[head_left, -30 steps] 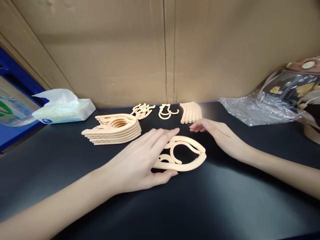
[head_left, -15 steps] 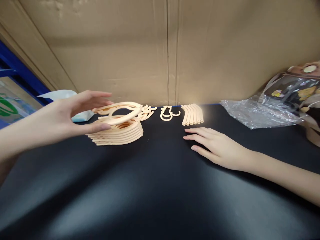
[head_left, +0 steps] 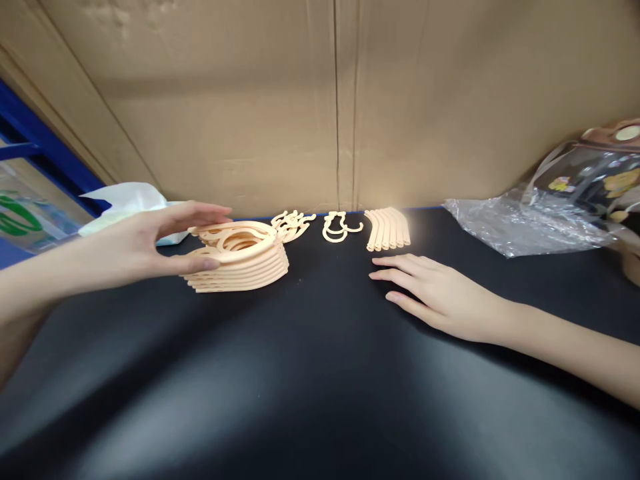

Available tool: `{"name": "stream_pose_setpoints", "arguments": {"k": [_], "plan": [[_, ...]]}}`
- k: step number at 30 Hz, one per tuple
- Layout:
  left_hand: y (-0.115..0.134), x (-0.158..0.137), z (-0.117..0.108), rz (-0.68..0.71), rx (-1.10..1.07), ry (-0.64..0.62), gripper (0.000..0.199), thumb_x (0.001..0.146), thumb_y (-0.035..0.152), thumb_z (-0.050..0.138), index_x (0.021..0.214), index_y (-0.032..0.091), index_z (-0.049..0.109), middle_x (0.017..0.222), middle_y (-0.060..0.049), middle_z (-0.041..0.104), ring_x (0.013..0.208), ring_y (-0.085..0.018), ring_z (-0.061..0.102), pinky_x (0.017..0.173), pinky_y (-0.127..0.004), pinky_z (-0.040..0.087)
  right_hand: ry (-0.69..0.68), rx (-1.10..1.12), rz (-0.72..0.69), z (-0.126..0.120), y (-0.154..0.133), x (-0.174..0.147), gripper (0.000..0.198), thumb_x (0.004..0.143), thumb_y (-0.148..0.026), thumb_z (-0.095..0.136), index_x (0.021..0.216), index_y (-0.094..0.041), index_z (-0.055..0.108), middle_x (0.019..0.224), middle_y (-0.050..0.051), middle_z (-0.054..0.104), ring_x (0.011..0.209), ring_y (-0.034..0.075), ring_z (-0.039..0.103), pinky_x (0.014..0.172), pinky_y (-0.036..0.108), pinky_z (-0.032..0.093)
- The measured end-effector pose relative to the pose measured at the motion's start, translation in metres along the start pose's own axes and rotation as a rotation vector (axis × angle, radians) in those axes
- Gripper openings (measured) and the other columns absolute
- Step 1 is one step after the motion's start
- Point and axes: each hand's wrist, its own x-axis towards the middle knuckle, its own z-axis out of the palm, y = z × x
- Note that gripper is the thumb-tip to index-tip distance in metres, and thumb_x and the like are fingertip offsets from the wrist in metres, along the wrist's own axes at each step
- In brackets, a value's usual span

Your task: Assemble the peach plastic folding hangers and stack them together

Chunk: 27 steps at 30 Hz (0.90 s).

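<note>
My left hand [head_left: 150, 241] is around the top beige plastic hanger body [head_left: 250, 252], thumb along its near edge and fingers at its far side. That piece rests on a neat stack of like hanger bodies [head_left: 245, 279] at the left of the dark table. My right hand [head_left: 435, 293] lies palm down on the table, fingers spread and holding nothing. Just beyond its fingertips is a row of several curved beige hanger arms [head_left: 389, 230]. Two beige hooks [head_left: 335, 235] lie left of the row, and a heap of small beige hooks [head_left: 295, 227] sits behind the stack.
A crumpled clear plastic bag [head_left: 525, 223] lies at the right, beside a transparent bag with a brown top [head_left: 590, 173]. Behind my left hand is a white and pale green soft pack [head_left: 130, 200]. A cardboard wall [head_left: 240, 120] closes off the table's back edge.
My left hand has lowered the hanger body from just above the stack onto it. My right hand has stayed in place on the table.
</note>
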Motion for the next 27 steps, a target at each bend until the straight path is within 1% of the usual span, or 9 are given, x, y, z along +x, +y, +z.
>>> {"name": "stream_pose_setpoints", "arguments": {"k": [3,6,11,15,23,27], "plan": [[-0.0042,0.0013,0.0035,0.030,0.008,0.003,0.079,0.059,0.076,0.057,0.127,0.037,0.051,0.129,0.006,0.059,0.116,-0.025,0.056,0.101,-0.038,0.043,0.000,0.002,0.000,0.0005,0.0005,-0.0005,0.038,0.099,-0.032,0.035,0.125,-0.016,0.057,0.134,0.012,0.054,0.121,0.025,0.052,0.101,0.046,0.045],[-0.0051,0.0013,0.0045,0.053,0.042,0.013,0.079,0.061,0.077,0.055,0.127,0.034,0.052,0.130,0.005,0.058,0.116,-0.026,0.055,0.101,-0.038,0.043,0.002,0.007,-0.002,0.0010,0.0006,-0.0006,0.038,0.099,-0.032,0.035,0.125,-0.016,0.057,0.134,0.012,0.054,0.120,0.025,0.053,0.101,0.046,0.045],[-0.0025,0.0001,0.0023,0.075,0.094,-0.044,0.075,0.070,0.073,0.054,0.131,0.029,0.048,0.135,0.001,0.054,0.118,-0.026,0.052,0.102,-0.038,0.039,-0.003,0.016,0.001,-0.0002,-0.0004,0.0002,0.038,0.099,-0.032,0.035,0.125,-0.017,0.056,0.134,0.012,0.054,0.119,0.025,0.053,0.099,0.048,0.046],[-0.0037,0.0003,0.0016,0.086,0.082,-0.046,0.076,0.071,0.073,0.055,0.133,0.030,0.047,0.135,0.001,0.054,0.118,-0.026,0.052,0.101,-0.035,0.039,0.005,0.020,0.001,-0.0006,-0.0001,0.0003,0.037,0.098,-0.032,0.035,0.124,-0.018,0.057,0.134,0.012,0.055,0.119,0.025,0.054,0.099,0.047,0.046],[-0.0057,0.0001,0.0024,0.111,0.110,-0.047,0.071,0.074,0.071,0.054,0.132,0.032,0.046,0.136,0.003,0.053,0.118,-0.026,0.052,0.100,-0.037,0.039,-0.008,0.012,0.000,0.0004,0.0003,-0.0006,0.038,0.098,-0.032,0.035,0.125,-0.016,0.056,0.134,0.012,0.053,0.121,0.025,0.052,0.101,0.046,0.044],[-0.0049,-0.0004,0.0020,0.103,0.085,-0.062,0.073,0.075,0.071,0.054,0.134,0.028,0.046,0.137,0.000,0.052,0.120,-0.026,0.050,0.101,-0.037,0.039,0.001,0.009,-0.002,0.0003,0.0003,-0.0008,0.038,0.098,-0.032,0.035,0.125,-0.017,0.056,0.134,0.012,0.054,0.120,0.025,0.053,0.100,0.047,0.045]]}}
